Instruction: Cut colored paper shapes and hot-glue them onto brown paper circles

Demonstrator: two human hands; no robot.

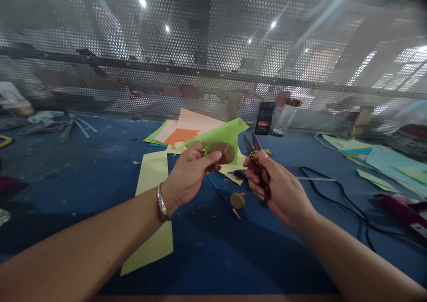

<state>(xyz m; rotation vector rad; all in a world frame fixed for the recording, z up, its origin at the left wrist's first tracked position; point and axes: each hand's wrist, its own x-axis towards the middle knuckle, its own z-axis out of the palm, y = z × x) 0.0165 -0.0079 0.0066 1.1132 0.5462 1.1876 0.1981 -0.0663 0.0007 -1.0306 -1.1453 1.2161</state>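
My left hand (193, 171) pinches a bright green sheet of paper (216, 135) together with a brown cardboard disc (227, 153) laid against it, the thumb on the disc. In my right hand (278, 179) is a pair of scissors (255, 155), its blades parted and pointing up and away, just right of the green paper and apart from it. Below the hands a second brown disc (237, 200) rests on the blue table, beside a thin blue stick (222, 193) with a pale tip. A dark pointed tool (238, 173) lies partly hidden behind my right hand.
A long pale yellow strip (150, 244) runs under my left forearm. Orange paper (182, 136) and pink paper (200, 120) are stacked behind. To the right lie a black cord (347, 197), a purple tool (400, 211) and coloured sheets (383, 159). A perforated metal screen (213, 48) closes off the back.
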